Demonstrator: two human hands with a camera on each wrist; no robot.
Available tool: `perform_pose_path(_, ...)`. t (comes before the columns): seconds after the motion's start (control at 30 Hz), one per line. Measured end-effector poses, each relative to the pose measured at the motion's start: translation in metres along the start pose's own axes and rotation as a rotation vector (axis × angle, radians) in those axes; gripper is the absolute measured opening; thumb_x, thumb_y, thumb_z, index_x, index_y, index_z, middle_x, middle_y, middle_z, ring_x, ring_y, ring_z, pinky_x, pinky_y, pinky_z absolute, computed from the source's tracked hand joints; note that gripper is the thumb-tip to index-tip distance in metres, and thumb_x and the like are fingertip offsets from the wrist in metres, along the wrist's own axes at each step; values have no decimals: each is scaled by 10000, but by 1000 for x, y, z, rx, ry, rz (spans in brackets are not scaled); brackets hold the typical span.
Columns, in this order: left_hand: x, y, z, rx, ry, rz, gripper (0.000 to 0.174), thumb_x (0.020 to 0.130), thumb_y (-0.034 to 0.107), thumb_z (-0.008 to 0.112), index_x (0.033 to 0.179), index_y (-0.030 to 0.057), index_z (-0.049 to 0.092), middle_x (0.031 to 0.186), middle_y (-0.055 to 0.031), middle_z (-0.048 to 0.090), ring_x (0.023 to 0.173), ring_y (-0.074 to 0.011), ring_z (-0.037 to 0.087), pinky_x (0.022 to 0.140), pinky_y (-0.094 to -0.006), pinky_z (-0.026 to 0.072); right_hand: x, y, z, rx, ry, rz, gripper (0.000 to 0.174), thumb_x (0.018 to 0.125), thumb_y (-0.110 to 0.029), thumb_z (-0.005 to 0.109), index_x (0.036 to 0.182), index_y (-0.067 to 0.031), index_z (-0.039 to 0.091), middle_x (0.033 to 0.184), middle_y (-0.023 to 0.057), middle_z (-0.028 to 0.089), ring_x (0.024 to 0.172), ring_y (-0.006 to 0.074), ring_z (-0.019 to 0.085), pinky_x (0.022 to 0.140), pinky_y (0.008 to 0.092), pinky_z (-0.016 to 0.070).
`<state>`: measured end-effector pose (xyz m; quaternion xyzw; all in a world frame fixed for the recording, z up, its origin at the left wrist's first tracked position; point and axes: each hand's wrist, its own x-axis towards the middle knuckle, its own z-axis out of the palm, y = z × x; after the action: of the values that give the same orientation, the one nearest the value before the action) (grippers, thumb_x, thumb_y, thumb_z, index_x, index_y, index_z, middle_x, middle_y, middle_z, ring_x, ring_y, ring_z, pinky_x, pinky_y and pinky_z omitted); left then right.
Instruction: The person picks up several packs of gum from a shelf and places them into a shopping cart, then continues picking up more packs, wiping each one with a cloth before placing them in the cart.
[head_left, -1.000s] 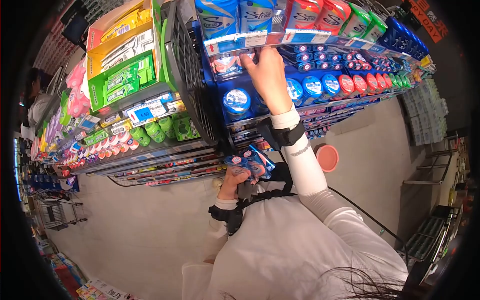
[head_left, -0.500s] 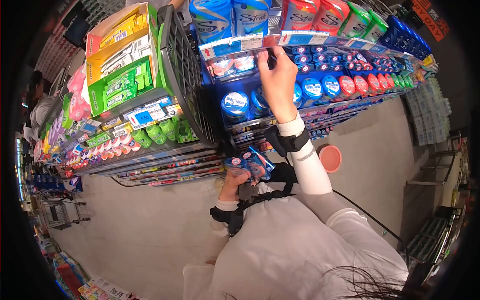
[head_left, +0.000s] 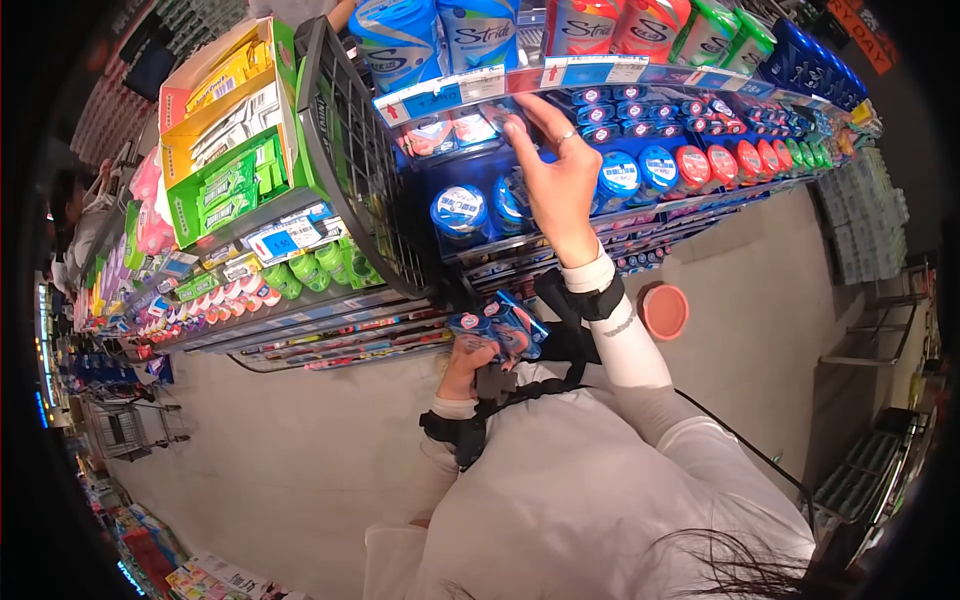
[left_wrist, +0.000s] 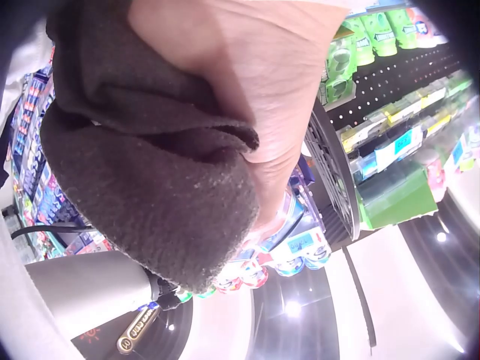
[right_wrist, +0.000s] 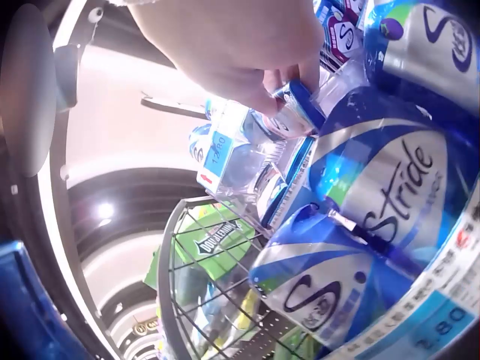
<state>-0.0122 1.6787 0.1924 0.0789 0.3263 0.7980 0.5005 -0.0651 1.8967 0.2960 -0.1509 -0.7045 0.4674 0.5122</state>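
My right hand (head_left: 568, 190) is at the upper tier of the blue gum shelf, just below the price rail. Between its thumb and fingers it pinches a small blue and white pack (right_wrist: 296, 112), beside similar packs (head_left: 430, 138) standing in the row. Low in front of the body, my left hand (head_left: 468, 370) grips several blue packs (head_left: 512, 330). A dark grey cloth (left_wrist: 157, 195) hangs against the left hand (left_wrist: 255, 67) and hides most of its fingers in the left wrist view.
Large Stride packs (head_left: 480, 35) stand above the rail, and round blue tubs (head_left: 460, 210) below the right hand. A black wire basket (head_left: 350, 150) and a box of gum (head_left: 235, 130) are on the left. A pink round object (head_left: 664, 311) lies near the floor at right.
The right hand has shifted left along the row, and a pack now shows between its fingers. The left hand keeps its packs with little movement. The head view has shifted slightly.
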Motion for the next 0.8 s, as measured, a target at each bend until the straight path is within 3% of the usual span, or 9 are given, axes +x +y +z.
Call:
perform_pose_path(0.07,1,-4,-5,5,34,-30,528,734,237,718,1165,14,512,996,-148,637,831,-177,622,628,-247,498,-3,-10,-4,-25,-52,0,263,813,-31,655,1076,-20,641,1008,99,674,902,126,639,772,262,498)
perform_pose_path(0.13,2,-7,-7,20,38,-37,523,733,236,715,1161,14,512,994,-153,636,832,-183,623,628,-248,499,-5,-8,-5,-94,-135,-211,265,810,-10,643,1073,-38,646,986,117,672,877,189,660,787,270,498)
perform_pose_path(0.17,3,-7,-7,31,45,-37,517,733,235,712,1156,14,512,991,-157,635,834,-189,623,628,-250,500,-6,-7,-7,-107,-185,-333,295,780,40,607,1061,-46,623,1011,124,652,914,290,637,772,335,512)
perform_pose_path(0.33,3,-8,-9,17,27,-56,566,719,236,728,1185,32,478,1018,-134,606,792,-170,600,616,-256,498,-15,-22,-28,-131,-320,-603,340,722,106,582,1044,-4,603,1057,121,621,981,288,602,824,364,488)
perform_pose_path(0.47,2,-11,-7,-15,43,-10,546,738,219,685,1205,37,466,1016,-165,618,806,-185,599,625,-265,488,-26,-25,-50,-85,-293,-534,306,817,30,538,1121,5,566,1039,174,600,907,297,600,770,346,484)
perform_pose_path(0.53,1,-13,-14,-12,41,-29,560,738,212,684,1220,45,453,1025,-166,611,809,-187,597,627,-265,487,-27,-25,-58,-135,-163,-90,284,860,-4,510,1139,15,562,884,181,613,734,282,601,648,354,474)
perform_pose_path(0.57,1,-13,-16,-6,36,-50,574,739,205,683,1236,53,440,1034,-168,604,813,-189,594,629,-265,486,-24,-26,-62,-135,-164,-90,284,860,-4,510,1139,15,562,884,181,613,734,282,601,648,354,474)
perform_pose_path(0.63,2,-15,-14,-23,40,-38,585,739,195,682,1247,57,427,1038,-168,601,809,-190,593,630,-264,485,-13,-29,-66,-240,-299,278,309,889,-71,486,1180,8,554,674,180,583,568,288,568,546,377,435)
perform_pose_path(0.8,4,-13,-8,-49,12,-51,607,738,177,684,1267,64,409,1032,-164,600,801,-191,590,634,-270,487,-17,-17,-56,-383,-373,202,360,863,-143,517,1202,-33,566,567,179,561,513,330,567,506,420,422)
